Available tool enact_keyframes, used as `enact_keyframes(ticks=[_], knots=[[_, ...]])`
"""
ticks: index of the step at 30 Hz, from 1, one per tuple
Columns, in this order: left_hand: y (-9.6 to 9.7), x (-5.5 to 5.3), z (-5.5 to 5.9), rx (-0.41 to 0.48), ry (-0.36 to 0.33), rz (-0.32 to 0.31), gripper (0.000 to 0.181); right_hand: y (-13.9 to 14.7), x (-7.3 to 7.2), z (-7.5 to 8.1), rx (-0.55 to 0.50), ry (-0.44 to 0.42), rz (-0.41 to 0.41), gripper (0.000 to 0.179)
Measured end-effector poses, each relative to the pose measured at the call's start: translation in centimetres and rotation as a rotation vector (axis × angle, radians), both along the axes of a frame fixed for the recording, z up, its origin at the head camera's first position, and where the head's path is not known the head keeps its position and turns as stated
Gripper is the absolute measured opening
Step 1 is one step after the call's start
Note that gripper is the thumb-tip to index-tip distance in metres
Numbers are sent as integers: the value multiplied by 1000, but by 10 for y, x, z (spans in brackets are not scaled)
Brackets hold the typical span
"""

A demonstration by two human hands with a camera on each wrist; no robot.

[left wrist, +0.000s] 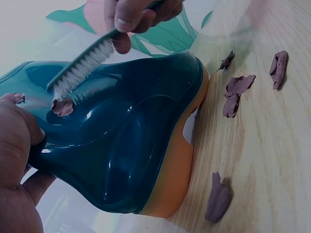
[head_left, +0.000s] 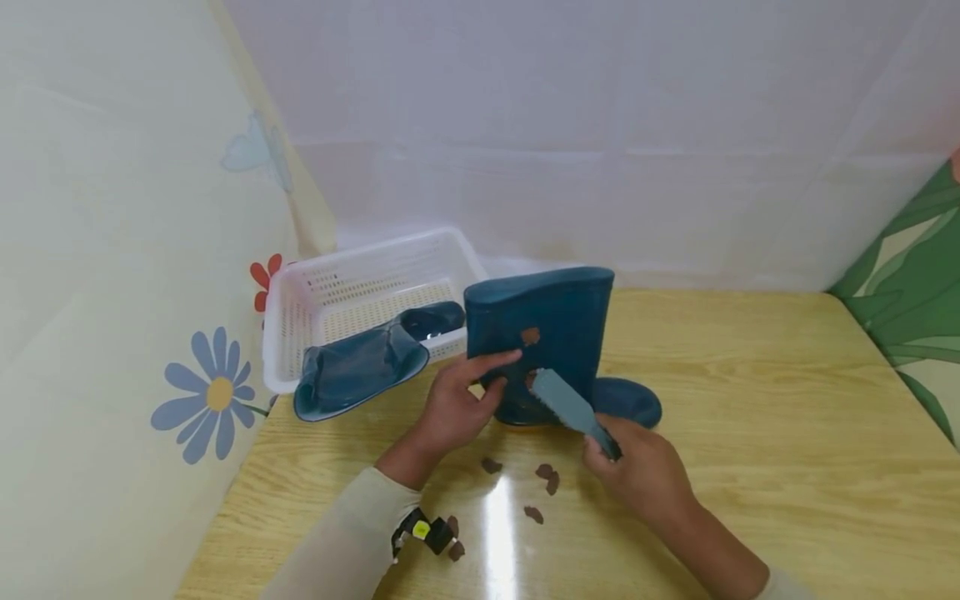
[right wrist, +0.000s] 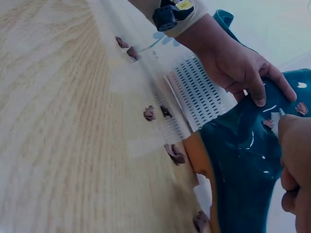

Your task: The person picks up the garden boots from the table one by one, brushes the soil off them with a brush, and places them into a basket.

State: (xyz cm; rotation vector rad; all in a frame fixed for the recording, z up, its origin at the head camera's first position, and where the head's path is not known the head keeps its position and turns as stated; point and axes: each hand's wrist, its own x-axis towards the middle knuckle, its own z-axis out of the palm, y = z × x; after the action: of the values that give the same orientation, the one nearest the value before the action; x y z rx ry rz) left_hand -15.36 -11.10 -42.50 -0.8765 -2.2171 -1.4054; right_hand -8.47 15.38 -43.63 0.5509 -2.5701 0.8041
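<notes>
A dark teal rubber boot (head_left: 555,308) with an orange sole stands upright on the table, its toe pointing right. My left hand (head_left: 457,400) holds the shaft at its rear edge, index finger and thumb lying against the side facing me. In my right hand (head_left: 648,467) is the handle of a green brush (head_left: 566,400). In the left wrist view, the brush's white bristles (left wrist: 85,68) touch a brown clay-like patch (left wrist: 62,108) on the shaft. Another brown patch (head_left: 530,337) sticks higher up. The far side of the boot is hidden.
A second teal boot (head_left: 360,371) lies across the front rim of a white perforated basket (head_left: 288,333) at the back left. Several brown pieces (head_left: 534,514) are scattered on the wooden table (head_left: 787,467) before the standing boot. White sheeting (head_left: 525,167) hangs behind.
</notes>
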Motion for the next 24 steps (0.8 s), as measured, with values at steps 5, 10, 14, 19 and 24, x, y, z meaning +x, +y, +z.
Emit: enact_keyframes(ticks=[5, 10, 14, 19, 24], knots=[[0, 0, -1, 7, 4, 8, 45, 2, -1, 4, -39, 81, -15, 27], [0, -1, -1, 11, 15, -3, 43, 0, -3, 3, -19, 23, -33, 26], [1, 0, -2, 7, 8, -12, 45, -1, 0, -1, 11, 24, -9, 22], [0, 0, -3, 8, 3, -4, 44, 2, 3, 0, -18, 67, -5, 24], [0, 1, -2, 13, -2, 2, 44, 4, -2, 10, -68, 35, -33, 26]])
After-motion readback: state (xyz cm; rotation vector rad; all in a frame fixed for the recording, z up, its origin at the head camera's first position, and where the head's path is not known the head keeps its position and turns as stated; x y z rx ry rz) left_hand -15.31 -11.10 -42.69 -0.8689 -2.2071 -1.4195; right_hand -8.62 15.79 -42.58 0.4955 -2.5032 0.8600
